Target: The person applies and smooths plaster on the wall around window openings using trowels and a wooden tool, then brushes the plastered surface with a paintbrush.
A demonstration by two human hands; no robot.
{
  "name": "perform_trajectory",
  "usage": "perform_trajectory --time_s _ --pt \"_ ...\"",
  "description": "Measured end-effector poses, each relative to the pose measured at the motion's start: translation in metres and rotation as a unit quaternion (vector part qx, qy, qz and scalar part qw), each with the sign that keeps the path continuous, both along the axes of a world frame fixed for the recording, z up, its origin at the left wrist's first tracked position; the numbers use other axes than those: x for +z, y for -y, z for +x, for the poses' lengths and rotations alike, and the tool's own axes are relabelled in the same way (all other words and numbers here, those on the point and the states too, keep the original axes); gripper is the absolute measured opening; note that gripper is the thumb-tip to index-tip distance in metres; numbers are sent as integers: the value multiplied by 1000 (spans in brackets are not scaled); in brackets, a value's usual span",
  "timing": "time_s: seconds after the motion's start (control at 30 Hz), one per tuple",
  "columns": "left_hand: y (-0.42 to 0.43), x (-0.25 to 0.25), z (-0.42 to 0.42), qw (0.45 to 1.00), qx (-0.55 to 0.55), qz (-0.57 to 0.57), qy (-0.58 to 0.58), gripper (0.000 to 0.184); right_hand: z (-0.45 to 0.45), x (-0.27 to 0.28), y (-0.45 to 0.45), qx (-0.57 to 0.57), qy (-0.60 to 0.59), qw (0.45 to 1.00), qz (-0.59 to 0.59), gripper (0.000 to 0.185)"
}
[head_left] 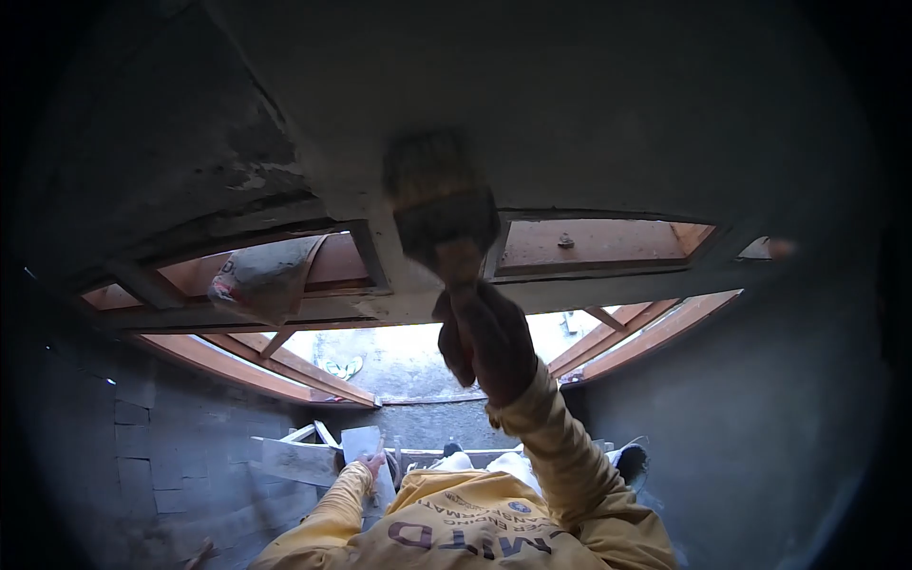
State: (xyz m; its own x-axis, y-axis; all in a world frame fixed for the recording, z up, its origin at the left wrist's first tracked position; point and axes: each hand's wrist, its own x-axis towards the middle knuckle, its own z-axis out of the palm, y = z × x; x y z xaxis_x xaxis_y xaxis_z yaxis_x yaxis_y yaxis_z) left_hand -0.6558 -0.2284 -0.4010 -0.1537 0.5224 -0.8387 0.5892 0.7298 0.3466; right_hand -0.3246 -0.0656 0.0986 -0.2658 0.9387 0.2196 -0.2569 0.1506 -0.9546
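My right hand [489, 337] is raised in front of me, fingers wrapped round the handle of a wide flat brush [445, 223]. The bristles point up and lie over the dark plastered wall [570, 123] above the openings; motion blurs them, and I cannot tell how firmly they touch. Low on the left, my left hand [371, 463] is closed on a flat, pale, rectangular trowel [362, 442]. Its grip is partly hidden by the hand.
Wood-framed openings [594, 271] cross the wall ahead. A plastic bag [266, 275] sits in the left one. Below are a wooden door frame [275, 366], sandals [347, 367] on the bright ground, boards [296, 460] near my left hand, and a dark round container [632, 463] at right.
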Motion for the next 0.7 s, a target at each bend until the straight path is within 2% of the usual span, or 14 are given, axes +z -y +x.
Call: perform_trajectory --time_s 0.03,0.13,0.23,0.27,0.3,0.33,0.37,0.4,0.5,0.53,0.57,0.6,0.63,0.7 --pt "-3 31 9 1000 14 -13 9 49 0 -6 -11 0 -15 1000 -10 34" --pt "-5 9 -3 1000 1 4 -19 49 8 -65 -20 30 -21 996 -85 36" --pt "3 32 3 999 37 0 3 51 24 -114 -9 13 50 986 -157 26" --pt "2 31 2 999 45 2 7 52 31 -109 -11 -21 162 986 -31 18" --pt "8 12 -4 999 27 17 -3 52 41 -99 -16 -44 308 937 161 14" --pt "14 10 -5 1000 28 11 -5 52 49 -84 -21 -122 423 830 342 21" --pt "17 7 -5 1000 26 -6 -1 50 52 -50 -28 -172 447 778 406 24" --pt "13 4 -5 1000 24 -18 4 49 60 -16 -34 -168 448 768 426 24" --pt "15 0 -5 999 25 -22 -6 48 62 34 -31 -129 414 852 292 25" --pt "12 -2 -5 1000 19 -15 -7 48 64 -3 -41 -194 443 747 456 24" --pt "8 -1 -5 1000 19 -12 -5 48 65 -23 -40 -158 453 741 470 25" --pt "9 0 -6 999 30 13 7 50 69 -55 -39 -108 418 796 424 27" --pt "10 -3 -3 998 44 35 21 52 69 -53 -31 -76 400 861 304 28" --pt "9 3 4 998 54 12 21 52 71 -44 -30 -104 412 840 337 29"
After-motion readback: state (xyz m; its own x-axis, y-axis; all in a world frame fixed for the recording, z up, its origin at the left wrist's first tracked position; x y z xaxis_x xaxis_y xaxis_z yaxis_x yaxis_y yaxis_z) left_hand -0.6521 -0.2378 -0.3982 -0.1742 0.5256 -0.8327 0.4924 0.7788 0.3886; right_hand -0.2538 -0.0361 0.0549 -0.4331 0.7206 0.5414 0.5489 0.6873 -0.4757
